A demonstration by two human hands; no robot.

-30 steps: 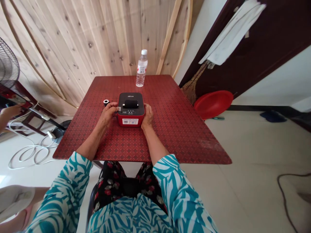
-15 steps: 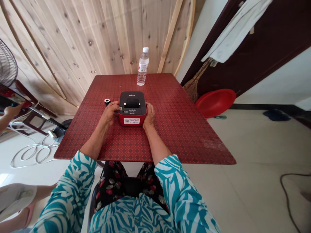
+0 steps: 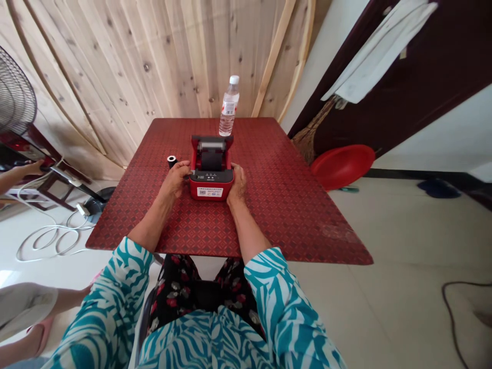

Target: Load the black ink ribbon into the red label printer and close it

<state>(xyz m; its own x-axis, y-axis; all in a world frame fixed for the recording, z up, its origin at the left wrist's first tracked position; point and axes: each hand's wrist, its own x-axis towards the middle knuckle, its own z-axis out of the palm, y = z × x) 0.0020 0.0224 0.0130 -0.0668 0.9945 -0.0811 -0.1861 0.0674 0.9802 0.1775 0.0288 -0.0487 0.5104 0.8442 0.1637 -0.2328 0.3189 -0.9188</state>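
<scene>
A red and black receipt printer (image 3: 211, 191) rests on the patterned red table (image 3: 269, 205) in front of me, its black lid (image 3: 212, 138) raised at the back. Dark paper or a dark roll shows inside the compartment. My left hand (image 3: 177, 177) grips the printer's left side, fingers at the latch corner of the top. Against the right side, my right hand (image 3: 238, 184) is wrapped with its fingers along the casing. Just beyond my left fingers stands a small black roll with a white end (image 3: 171, 160).
A water bottle (image 3: 229, 110) stands at the table's far edge, before a wooden plank wall. On the left are a fan (image 3: 17, 95), loose white cable (image 3: 54, 236) and another person's hand (image 3: 34, 168). A red basin (image 3: 342, 164) and a broom (image 3: 310, 132) are beyond the right edge.
The printer's lid has swung from closed to raised, exposing the inside compartment. Both hands remain on the printer's sides, and the view has shifted slightly.
</scene>
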